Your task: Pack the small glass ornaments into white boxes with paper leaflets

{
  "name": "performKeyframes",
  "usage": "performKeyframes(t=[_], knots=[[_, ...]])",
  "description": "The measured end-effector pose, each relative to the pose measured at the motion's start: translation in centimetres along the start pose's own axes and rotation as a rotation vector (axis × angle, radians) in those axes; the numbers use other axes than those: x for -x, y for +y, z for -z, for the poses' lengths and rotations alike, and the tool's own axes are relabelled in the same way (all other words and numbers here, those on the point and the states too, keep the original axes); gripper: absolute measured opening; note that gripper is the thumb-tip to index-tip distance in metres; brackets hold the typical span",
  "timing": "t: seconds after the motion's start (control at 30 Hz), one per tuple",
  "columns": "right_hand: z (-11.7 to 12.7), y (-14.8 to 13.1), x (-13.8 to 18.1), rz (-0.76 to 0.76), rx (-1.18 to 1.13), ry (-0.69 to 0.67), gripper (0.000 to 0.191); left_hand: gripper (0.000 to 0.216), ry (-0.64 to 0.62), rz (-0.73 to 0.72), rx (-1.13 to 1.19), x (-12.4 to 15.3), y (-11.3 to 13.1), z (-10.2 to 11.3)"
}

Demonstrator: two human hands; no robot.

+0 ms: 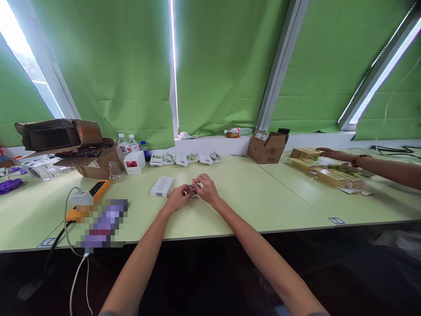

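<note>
Both my hands meet over the pale green table (250,197), a little past its front edge. My left hand (178,197) and my right hand (204,188) have their fingers closed round one small clear, shiny object (192,190) held between them. It is too small to name for sure. A white flat box with a barcode (162,186) lies just left of my left hand. Further back, a row of small white packets and clear round items (187,158) lines the table's far edge.
At the left stand open cardboard boxes (82,149), water bottles (128,143), a glass flask (115,172) and an orange power strip with white cables (86,199). A small carton (267,147) sits at centre back. On the right another person's arm (371,166) reaches over wooden boxes (315,169).
</note>
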State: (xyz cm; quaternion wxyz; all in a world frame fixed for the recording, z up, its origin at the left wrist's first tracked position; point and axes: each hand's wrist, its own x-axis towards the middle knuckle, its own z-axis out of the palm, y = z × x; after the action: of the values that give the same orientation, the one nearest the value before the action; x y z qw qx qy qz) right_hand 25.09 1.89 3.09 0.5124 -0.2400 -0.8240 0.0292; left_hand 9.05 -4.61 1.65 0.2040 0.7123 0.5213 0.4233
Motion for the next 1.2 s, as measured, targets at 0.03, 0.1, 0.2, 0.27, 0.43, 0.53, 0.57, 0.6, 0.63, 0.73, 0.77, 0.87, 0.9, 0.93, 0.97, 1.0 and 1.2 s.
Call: performKeyframes(t=[0.03,0.1,0.2,0.27,0.43,0.53,0.57,0.6,0.63,0.73,0.77,0.87,0.9,0.93,0.97,1.0,1.2], knots=[[0.01,0.04,-0.08,-0.002,-0.001,-0.007,0.019,0.030,-0.001,0.001,0.001,-0.01,-0.03,0.01],[0.02,0.15,-0.22,-0.018,-0.013,-0.012,0.019,0.031,-0.002,0.003,0.002,-0.02,-0.04,0.03],[0.02,0.32,-0.30,-0.066,-0.068,-0.008,0.018,0.032,0.006,0.009,-0.005,-0.02,0.04,0.09],[0.03,0.39,-0.28,-0.090,-0.103,-0.005,0.017,0.032,0.006,0.010,-0.010,-0.01,0.14,0.12],[0.15,0.32,-0.12,-0.092,-0.095,-0.004,0.017,0.033,0.007,0.007,-0.001,0.04,0.37,0.12],[0.26,0.17,-0.10,-0.054,-0.068,-0.015,0.017,0.034,0.013,0.021,-0.006,0.05,0.44,0.10],[0.29,0.12,-0.12,-0.039,-0.058,-0.018,0.017,0.034,0.011,0.026,-0.007,0.05,0.45,0.09],[0.31,0.06,-0.14,-0.026,-0.048,-0.021,0.018,0.034,0.009,0.028,-0.007,0.04,0.45,0.09],[0.32,0.02,-0.17,-0.015,-0.038,-0.025,0.018,0.033,0.005,0.027,-0.005,0.03,0.43,0.09],[0.31,-0.01,-0.27,-0.003,-0.025,-0.034,0.019,0.032,-0.002,0.017,0.002,0.03,0.39,0.08],[0.29,0.02,-0.31,-0.009,-0.031,-0.033,0.019,0.032,-0.001,0.017,0.001,0.04,0.38,0.08],[0.25,0.25,-0.38,-0.047,-0.078,-0.026,0.019,0.035,0.012,0.031,-0.012,0.06,0.42,0.10],[0.23,0.35,-0.40,-0.060,-0.098,-0.025,0.019,0.036,0.015,0.034,-0.015,0.07,0.44,0.12],[0.22,0.46,-0.41,-0.072,-0.116,-0.026,0.018,0.036,0.015,0.036,-0.017,0.08,0.47,0.13],[0.21,0.57,-0.42,-0.081,-0.132,-0.027,0.017,0.036,0.012,0.036,-0.016,0.08,0.49,0.15],[0.21,0.67,-0.43,-0.089,-0.142,-0.029,0.016,0.036,0.007,0.034,-0.015,0.08,0.51,0.17],[0.50,0.88,-0.61,-0.062,-0.115,-0.077,0.014,0.034,-0.006,0.023,-0.017,0.04,0.48,0.24]])
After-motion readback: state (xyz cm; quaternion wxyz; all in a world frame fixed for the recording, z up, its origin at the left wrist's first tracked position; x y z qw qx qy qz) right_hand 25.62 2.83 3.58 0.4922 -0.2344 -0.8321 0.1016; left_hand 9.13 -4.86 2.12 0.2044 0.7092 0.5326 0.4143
